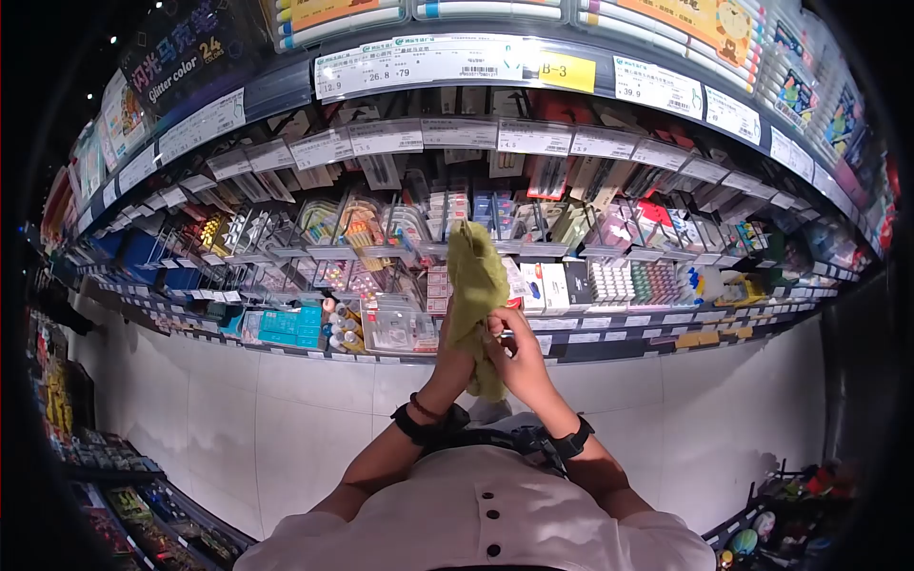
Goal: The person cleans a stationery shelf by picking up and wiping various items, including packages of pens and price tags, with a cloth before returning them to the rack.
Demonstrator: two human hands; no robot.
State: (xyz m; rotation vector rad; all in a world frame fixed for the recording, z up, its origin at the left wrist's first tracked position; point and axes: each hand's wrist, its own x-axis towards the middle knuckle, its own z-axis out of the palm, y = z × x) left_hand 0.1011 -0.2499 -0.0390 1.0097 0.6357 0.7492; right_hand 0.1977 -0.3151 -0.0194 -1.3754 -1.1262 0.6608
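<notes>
A yellow-green cloth point(478, 281) is draped upright over my left hand point(455, 360), and its lower end hangs down between my wrists. Only the base of that hand shows; the cloth hides its fingers and anything under it. My right hand point(517, 352) is closed beside it, thumb and fingertips pinching the cloth's right edge. Both hands are in front of the lower shelves, and the cloth's top overlaps the rows of small boxed goods in this view.
A curved shelf unit spans the view, with price labels point(533, 137) along its edges and marker sets at the top. Boxes and a clear case point(395, 328) fill the lower tiers. Pale floor tiles point(314, 395) lie below. More goods point(752, 533) stand at the bottom right.
</notes>
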